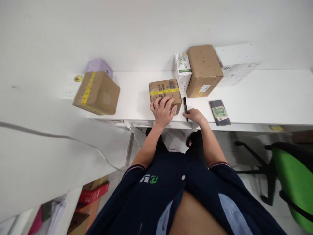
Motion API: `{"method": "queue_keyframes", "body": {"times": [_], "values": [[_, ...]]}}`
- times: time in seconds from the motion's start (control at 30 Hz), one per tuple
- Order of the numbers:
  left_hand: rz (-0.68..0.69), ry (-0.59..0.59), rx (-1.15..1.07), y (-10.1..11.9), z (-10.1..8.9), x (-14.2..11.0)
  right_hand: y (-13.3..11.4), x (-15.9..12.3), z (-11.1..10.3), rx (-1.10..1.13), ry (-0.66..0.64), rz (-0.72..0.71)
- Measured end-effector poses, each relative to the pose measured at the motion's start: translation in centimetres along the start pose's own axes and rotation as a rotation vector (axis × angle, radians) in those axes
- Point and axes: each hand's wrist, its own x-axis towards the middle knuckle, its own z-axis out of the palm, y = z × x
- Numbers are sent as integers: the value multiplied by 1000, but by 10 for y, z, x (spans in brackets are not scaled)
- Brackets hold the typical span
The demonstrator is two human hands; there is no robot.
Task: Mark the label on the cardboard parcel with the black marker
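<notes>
My left hand rests over the near edge of a small cardboard box with yellow tape across its top. Its fingers curl onto the top, and the thumb lies against the near right side. Just right of that box, my right hand pinches a black marker pen near its lower end. The pen points away from me over the front part of the white desk. Part of the box's near side is hidden behind my left hand.
A larger cardboard box stands behind on the right, beside a white printed carton. A phone with a banknote in its case lies near the front edge. Left are a taped box and a purple box. A green chair is at right.
</notes>
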Motion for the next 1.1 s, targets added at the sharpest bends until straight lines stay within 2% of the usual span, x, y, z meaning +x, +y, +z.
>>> {"method": "queue_keyframes", "body": {"times": [0.1, 0.2, 0.27, 0.37, 0.43, 0.5, 0.57, 0.67, 0.8, 0.93, 1.1], "values": [[8, 13, 6, 1, -1, 1, -5, 1, -4, 41, 114, 85], [11, 11, 9, 0, 0, 1, 4, -11, -1, 134, 257, 176], [9, 7, 5, -2, 1, 0, 20, -24, 1, 179, 403, 240], [17, 17, -5, -3, 2, -1, 58, -44, 4, 139, 707, 310], [16, 22, -14, -4, 4, -2, 88, -53, 7, 95, 778, 375], [8, 28, -14, -4, 4, -2, 115, -59, 11, 80, 717, 408], [10, 40, -2, -4, 5, -2, 134, -61, 15, 63, 626, 365], [27, 56, 14, -4, 6, -2, 144, -64, 22, 12, 578, 270], [34, 59, 17, -4, 5, -2, 132, -79, 28, -26, 517, 265], [22, 40, 11, -4, 6, -2, 115, -94, 31, -38, 517, 295], [22, 45, 2, -4, 6, -2, 97, -98, 29, 1, 466, 378]]}}
